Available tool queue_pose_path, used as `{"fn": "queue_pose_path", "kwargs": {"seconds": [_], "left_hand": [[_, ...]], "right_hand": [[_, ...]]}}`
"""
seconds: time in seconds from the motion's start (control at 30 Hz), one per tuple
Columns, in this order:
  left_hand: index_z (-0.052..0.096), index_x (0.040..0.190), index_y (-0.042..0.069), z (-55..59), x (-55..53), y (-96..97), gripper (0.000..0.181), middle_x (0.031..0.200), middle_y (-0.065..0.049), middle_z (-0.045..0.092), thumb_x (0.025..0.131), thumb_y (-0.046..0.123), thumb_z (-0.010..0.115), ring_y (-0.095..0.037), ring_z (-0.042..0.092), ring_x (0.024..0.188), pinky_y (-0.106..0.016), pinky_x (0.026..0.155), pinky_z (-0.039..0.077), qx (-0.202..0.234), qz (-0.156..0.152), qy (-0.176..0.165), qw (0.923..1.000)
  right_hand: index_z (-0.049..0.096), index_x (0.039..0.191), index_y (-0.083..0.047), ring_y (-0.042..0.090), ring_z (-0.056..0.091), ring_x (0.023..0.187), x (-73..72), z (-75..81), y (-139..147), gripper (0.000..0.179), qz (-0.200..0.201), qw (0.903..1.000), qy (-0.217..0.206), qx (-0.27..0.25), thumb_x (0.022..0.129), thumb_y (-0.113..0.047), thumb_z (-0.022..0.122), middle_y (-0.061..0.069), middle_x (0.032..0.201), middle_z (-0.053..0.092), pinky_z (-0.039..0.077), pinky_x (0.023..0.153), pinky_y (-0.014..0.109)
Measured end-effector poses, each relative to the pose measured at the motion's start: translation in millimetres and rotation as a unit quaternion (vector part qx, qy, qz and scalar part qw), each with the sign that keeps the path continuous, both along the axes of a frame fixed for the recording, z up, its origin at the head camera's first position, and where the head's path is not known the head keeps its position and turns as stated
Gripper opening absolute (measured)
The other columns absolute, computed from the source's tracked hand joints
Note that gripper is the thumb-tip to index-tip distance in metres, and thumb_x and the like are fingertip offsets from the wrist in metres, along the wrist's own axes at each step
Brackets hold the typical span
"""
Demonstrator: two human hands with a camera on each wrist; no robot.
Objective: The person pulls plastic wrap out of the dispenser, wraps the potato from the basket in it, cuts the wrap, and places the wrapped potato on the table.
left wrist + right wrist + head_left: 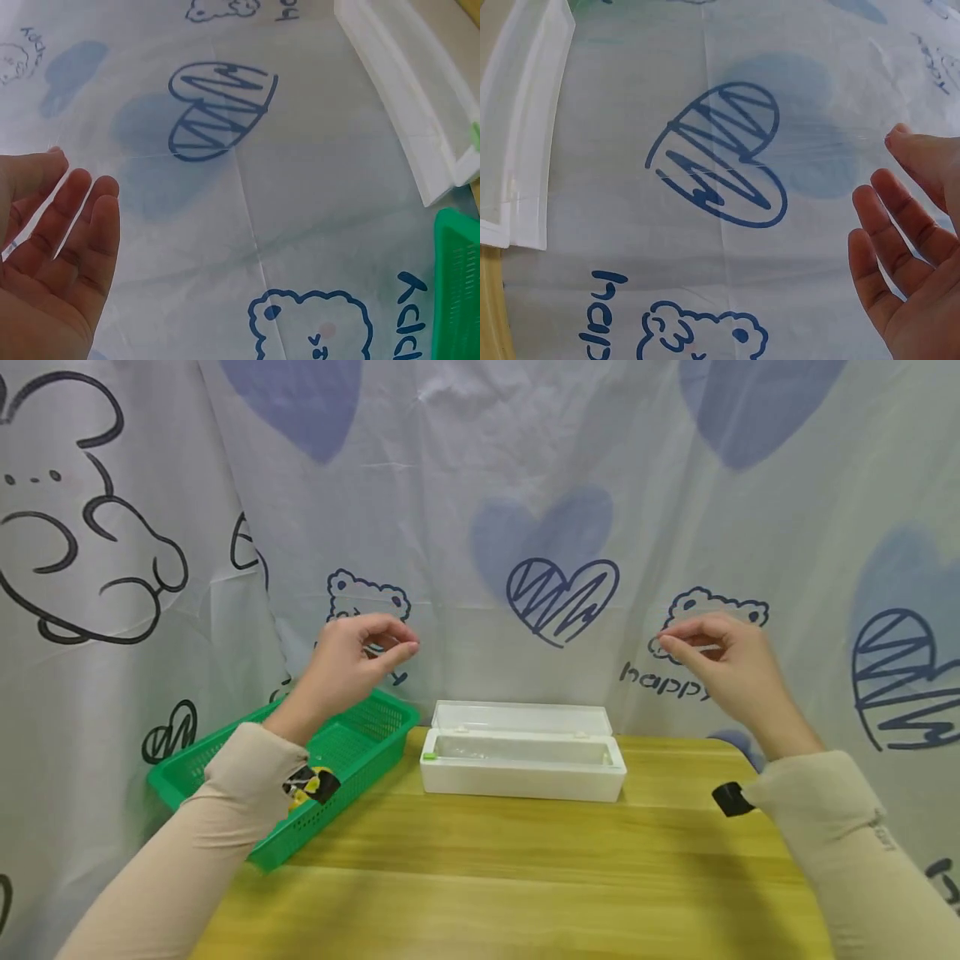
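Note:
Both hands are raised above the table at similar height, well apart. My left hand (360, 652) pinches thumb to fingertips at the left. At the right, my right hand (716, 656) makes a matching pinch. A nearly invisible clear plastic film (810, 154) seems to stretch between them; faint glossy streaks run from the right fingertips in the right wrist view. Its outline is hard to make out. Below and between the hands stands a long white cling film box (522, 781), its clear lid (522, 719) raised at the back and a small green piece (429, 757) at its left end.
A green plastic basket (375, 768) stands at the table's left, partly behind my left forearm, with something yellow (302, 795) inside. The wooden table (517, 877) spreads in front. A white curtain (450, 543) with hearts and bears hangs close behind.

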State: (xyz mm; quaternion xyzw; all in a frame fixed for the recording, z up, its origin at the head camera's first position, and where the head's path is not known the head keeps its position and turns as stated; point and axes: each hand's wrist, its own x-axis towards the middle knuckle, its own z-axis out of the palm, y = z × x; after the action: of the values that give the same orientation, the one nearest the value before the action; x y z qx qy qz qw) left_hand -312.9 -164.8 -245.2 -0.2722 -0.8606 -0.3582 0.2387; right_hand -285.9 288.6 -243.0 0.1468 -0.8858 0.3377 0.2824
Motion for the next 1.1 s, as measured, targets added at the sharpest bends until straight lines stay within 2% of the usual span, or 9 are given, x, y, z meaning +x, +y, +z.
{"fn": "queue_pose_path", "kwargs": {"seconds": [0.13, 0.27, 0.37, 0.5, 0.63, 0.73, 0.83, 0.93, 1.1], "left_hand": [[0.081, 0.102, 0.011, -18.9, 28.5, -7.1, 0.004, 0.099, -0.003, 0.081, 0.099, 0.010, 0.078, -0.015, 0.074, 0.086, -0.022, 0.069, 0.061, -0.031, -0.038, 0.054, 0.9973], [0.079, 0.099, 0.013, -44.5, 54.5, -14.5, 0.016, 0.098, 0.002, 0.079, 0.092, 0.000, 0.081, -0.010, 0.073, 0.086, -0.023, 0.068, 0.062, -0.083, -0.076, 0.108, 0.9878], [0.077, 0.099, 0.017, -68.3, 71.1, -18.2, 0.024, 0.099, 0.006, 0.078, 0.089, -0.005, 0.082, -0.006, 0.070, 0.086, -0.018, 0.070, 0.060, -0.093, -0.109, 0.117, 0.9828], [0.075, 0.100, 0.020, -101.7, 90.3, -19.0, 0.029, 0.100, 0.010, 0.075, 0.087, -0.004, 0.084, -0.004, 0.069, 0.086, -0.015, 0.074, 0.058, -0.101, -0.141, 0.121, 0.9774], [0.073, 0.100, 0.023, -135.6, 104.0, -16.7, 0.029, 0.099, 0.015, 0.073, 0.086, 0.002, 0.087, -0.001, 0.069, 0.086, -0.016, 0.078, 0.058, -0.131, -0.154, 0.137, 0.9698], [0.072, 0.100, 0.025, -162.4, 109.8, -15.5, 0.028, 0.099, 0.016, 0.071, 0.086, 0.006, 0.088, 0.000, 0.069, 0.086, -0.014, 0.079, 0.056, -0.152, -0.170, 0.142, 0.9633], [0.070, 0.097, 0.026, -187.7, 114.3, -15.4, 0.027, 0.097, 0.017, 0.068, 0.086, 0.009, 0.088, 0.002, 0.067, 0.084, -0.010, 0.078, 0.054, -0.178, -0.183, 0.136, 0.9574], [0.071, 0.095, 0.025, -207.1, 117.5, -15.3, 0.023, 0.095, 0.016, 0.067, 0.087, 0.011, 0.088, 0.004, 0.063, 0.083, -0.007, 0.076, 0.051, -0.209, -0.196, 0.120, 0.9505], [0.072, 0.090, 0.027, -225.1, 121.9, -14.2, 0.019, 0.092, 0.018, 0.068, 0.090, 0.012, 0.083, 0.008, 0.060, 0.084, -0.005, 0.073, 0.048, -0.241, -0.210, 0.082, 0.9441]], "right_hand": [[0.081, 0.109, -0.010, -0.010, 0.061, 0.094, 25.2, -17.2, 0.4, 0.010, 0.031, 0.9989, 0.035, 0.004, 0.102, -0.016, 0.075, -0.018, 0.108, 0.070, 0.049, 0.082, 0.003], [0.081, 0.103, -0.013, -0.011, 0.061, 0.098, 50.2, -38.8, -1.0, 0.012, 0.062, 0.9954, 0.067, 0.030, 0.096, -0.003, 0.079, -0.009, 0.109, 0.074, 0.050, 0.085, 0.003], [0.081, 0.101, -0.017, -0.011, 0.060, 0.101, 68.4, -59.4, -4.2, 0.021, 0.081, 0.9917, 0.080, 0.059, 0.091, 0.001, 0.082, -0.002, 0.108, 0.076, 0.051, 0.086, 0.005], [0.079, 0.097, -0.030, -0.004, 0.063, 0.098, 91.2, -91.1, -8.2, 0.033, 0.095, 0.9884, 0.078, 0.089, 0.085, 0.000, 0.087, -0.012, 0.104, 0.075, 0.051, 0.085, 0.008], [0.074, 0.096, -0.039, -0.001, 0.065, 0.092, 107.8, -124.7, -8.8, 0.039, 0.115, 0.9871, 0.043, 0.103, 0.086, -0.004, 0.088, -0.019, 0.101, 0.072, 0.053, 0.080, 0.012], [0.073, 0.097, -0.040, -0.004, 0.063, 0.086, 115.5, -151.9, -7.3, 0.031, 0.137, 0.9839, -0.016, 0.114, 0.091, -0.012, 0.085, -0.021, 0.099, 0.069, 0.055, 0.073, 0.017], [0.074, 0.097, -0.035, -0.007, 0.056, 0.085, 117.9, -177.9, -4.9, 0.015, 0.177, 0.9713, -0.107, 0.117, 0.099, -0.021, 0.079, -0.021, 0.098, 0.066, 0.052, 0.067, 0.021], [0.076, 0.099, -0.028, -0.009, 0.054, 0.083, 115.1, -204.3, 0.8, 0.008, 0.233, 0.9497, -0.179, 0.109, 0.103, -0.023, 0.073, -0.019, 0.098, 0.066, 0.050, 0.065, 0.021], [0.077, 0.097, -0.022, -0.011, 0.053, 0.079, 113.2, -246.3, 12.5, 0.012, 0.313, 0.9324, -0.159, 0.087, 0.098, -0.011, 0.075, -0.013, 0.091, 0.064, 0.047, 0.060, 0.018]]}}
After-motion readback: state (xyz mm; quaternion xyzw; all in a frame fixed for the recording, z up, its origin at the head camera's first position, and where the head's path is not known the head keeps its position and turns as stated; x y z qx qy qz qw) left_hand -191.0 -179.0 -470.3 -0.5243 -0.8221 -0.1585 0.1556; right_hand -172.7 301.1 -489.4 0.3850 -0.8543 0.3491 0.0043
